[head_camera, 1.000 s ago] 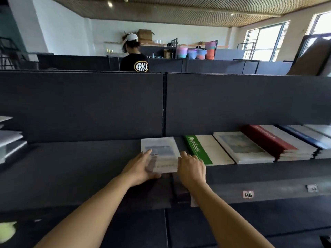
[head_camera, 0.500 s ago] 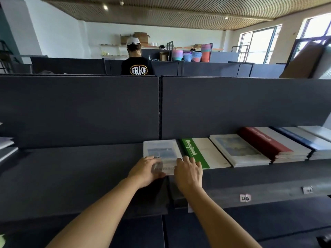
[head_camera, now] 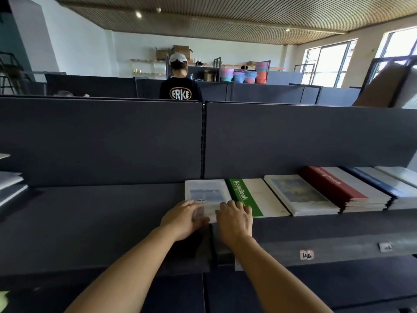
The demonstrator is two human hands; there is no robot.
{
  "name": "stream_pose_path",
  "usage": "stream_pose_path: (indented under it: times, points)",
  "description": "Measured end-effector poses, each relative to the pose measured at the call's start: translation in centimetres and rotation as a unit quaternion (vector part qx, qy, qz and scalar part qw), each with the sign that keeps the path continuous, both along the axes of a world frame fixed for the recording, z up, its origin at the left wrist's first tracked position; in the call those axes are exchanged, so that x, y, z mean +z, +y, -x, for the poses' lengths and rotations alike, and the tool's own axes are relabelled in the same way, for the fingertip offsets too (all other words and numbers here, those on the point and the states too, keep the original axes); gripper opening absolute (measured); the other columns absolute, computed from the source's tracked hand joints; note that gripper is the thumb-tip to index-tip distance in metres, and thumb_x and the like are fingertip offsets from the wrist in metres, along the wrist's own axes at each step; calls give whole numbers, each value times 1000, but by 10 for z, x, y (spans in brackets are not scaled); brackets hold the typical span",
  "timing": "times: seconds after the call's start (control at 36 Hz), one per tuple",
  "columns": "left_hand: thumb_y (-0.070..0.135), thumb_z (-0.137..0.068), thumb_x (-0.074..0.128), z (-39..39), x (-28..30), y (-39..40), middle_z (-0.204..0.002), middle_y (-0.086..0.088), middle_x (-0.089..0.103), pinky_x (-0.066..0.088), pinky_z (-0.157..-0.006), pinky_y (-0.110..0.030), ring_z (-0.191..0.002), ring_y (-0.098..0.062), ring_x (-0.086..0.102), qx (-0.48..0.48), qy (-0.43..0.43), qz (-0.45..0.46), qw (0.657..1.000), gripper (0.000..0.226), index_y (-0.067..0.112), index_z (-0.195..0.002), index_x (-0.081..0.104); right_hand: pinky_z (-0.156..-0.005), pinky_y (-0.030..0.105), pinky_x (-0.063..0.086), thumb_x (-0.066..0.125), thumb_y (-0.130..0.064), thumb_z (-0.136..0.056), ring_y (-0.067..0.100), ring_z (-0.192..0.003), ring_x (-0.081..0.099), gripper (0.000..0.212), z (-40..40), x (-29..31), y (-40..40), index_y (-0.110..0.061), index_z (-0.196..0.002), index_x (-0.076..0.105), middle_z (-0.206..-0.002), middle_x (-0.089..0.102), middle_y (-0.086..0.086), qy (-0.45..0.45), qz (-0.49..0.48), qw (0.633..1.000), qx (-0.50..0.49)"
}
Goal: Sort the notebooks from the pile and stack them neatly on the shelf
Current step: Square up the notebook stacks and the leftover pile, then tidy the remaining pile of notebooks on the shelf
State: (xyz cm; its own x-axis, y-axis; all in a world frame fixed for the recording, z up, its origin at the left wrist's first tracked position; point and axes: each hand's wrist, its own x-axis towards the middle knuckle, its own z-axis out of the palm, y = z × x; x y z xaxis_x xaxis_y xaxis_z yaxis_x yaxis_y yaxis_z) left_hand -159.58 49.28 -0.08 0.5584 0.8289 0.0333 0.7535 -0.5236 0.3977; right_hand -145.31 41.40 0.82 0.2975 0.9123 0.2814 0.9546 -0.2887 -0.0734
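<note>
A pale notebook with a blue-grey picture point(head_camera: 206, 193) lies flat on the dark shelf point(head_camera: 101, 218), leftmost in a row. My left hand point(head_camera: 184, 219) rests on its near left corner with fingers spread. My right hand point(head_camera: 235, 219) presses its near right edge, fingertips also touching the green-spined notebook point(head_camera: 252, 196) beside it. Further right lie a stack with a painted cover point(head_camera: 300, 194), a red-spined stack point(head_camera: 343, 188) and a blue-spined stack point(head_camera: 383, 186).
A dark back panel point(head_camera: 101, 141) rises behind the shelf. More notebooks point(head_camera: 10, 184) stick in at the left edge. Price tags point(head_camera: 306, 254) sit on the shelf's front lip. A person in a black shirt point(head_camera: 179, 91) stands beyond the partition.
Both hands have stayed on the pale notebook and slid it back and right, closing the gap to the green-spined notebook. The camera has shifted slightly.
</note>
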Motion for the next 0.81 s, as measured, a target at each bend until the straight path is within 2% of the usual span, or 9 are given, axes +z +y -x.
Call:
stream_pose_path:
  times: [0.11,0.36,0.61,0.81]
  points:
    - [60,-96,34,26,9,0,-157,2,26,27,-114,-37,-142,-20,26,52,27,-42,997,60,29,-146,36,-100,41,31,33,-36,-101,25,-120,46,37,6,7,9,-19,-130,49,-133,49,4,6,8,1000,25]
    - [55,-99,32,128,25,-14,-154,1,32,28,-112,-37,-139,-20,30,178,65,-101,977,56,24,-145,40,-106,44,27,32,-39,-101,29,-126,41,42,61,26,41,-17,-135,44,-138,45,6,-19,33,989,144]
    - [52,-99,36,260,46,-26,-150,0,38,29,-111,-36,-137,-21,34,286,94,-153,941,51,24,-141,45,-103,41,27,31,-41,-101,27,-123,44,42,178,46,75,-18,-133,46,-134,48,4,-43,13,967,250]
    - [44,-98,42,359,75,-22,-142,-1,47,31,-106,-35,-132,-22,39,349,102,-204,909,45,22,-137,49,-106,40,25,34,-36,-101,24,-123,44,38,287,63,105,-18,-133,43,-132,50,2,-59,-13,946,318]
